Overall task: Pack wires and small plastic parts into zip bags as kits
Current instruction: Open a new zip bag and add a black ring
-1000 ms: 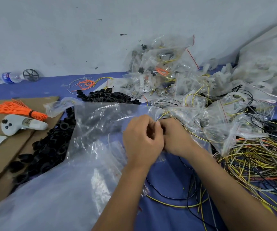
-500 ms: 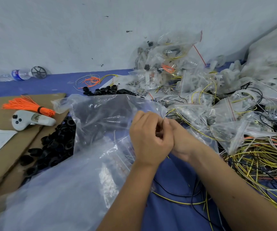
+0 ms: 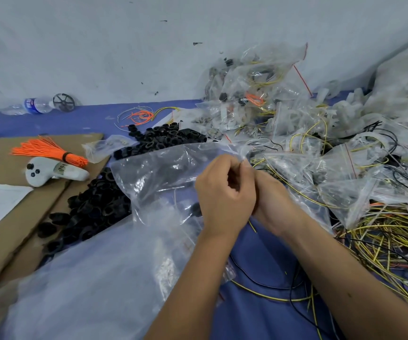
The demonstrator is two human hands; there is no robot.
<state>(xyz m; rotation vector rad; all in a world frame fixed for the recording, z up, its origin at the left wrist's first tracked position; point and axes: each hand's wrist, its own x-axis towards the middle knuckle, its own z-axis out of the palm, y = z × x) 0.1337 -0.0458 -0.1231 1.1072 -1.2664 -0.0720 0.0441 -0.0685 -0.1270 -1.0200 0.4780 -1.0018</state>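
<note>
Both hands meet at the middle of the blue table, fingers curled inward. The left hand has its thumb and fingertips pinching the clear plastic of a zip bag that spreads out to the left of the fingers — the right hand sits tucked behind it, and what its fingers grip cannot be told. Left of the fingers lie black plastic rings; to their right, filled bags and loose yellow wires.

Black rings lie left of wires.
</note>
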